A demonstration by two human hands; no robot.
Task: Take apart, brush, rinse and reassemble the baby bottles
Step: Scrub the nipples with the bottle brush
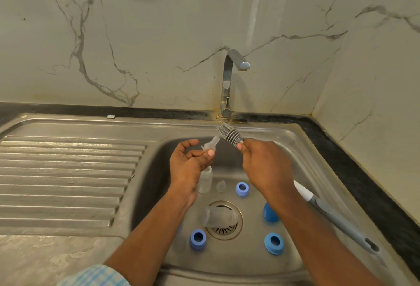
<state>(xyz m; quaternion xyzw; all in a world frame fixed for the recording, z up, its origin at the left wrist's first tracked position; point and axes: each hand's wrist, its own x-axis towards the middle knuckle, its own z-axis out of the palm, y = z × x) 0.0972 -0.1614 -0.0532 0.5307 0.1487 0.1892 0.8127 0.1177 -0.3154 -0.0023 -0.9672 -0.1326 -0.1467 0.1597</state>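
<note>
Clear silicone: the nipple (211, 144) is pinched at its base between the thumb and fingers of my left hand (191, 160), and its tip sticks up past my fingertips toward my right. My right hand (263, 162) is curled tight round the brush (336, 219), just below its grey head (229, 135). The head juts up and left out of my fist, while the long handle trails down behind my wrist over the sink (302, 147) edge. The head's end lies just beside the nipple tip; I cannot tell whether they touch.

Below my left hand an upright bottle (205, 181) stands on the sink floor, with a second nipple (221, 186) and a blue ring (242, 189) beside it, under my right hand. Between my forearms a lying bottle (219, 216) rests over the drain (223, 232).
</note>
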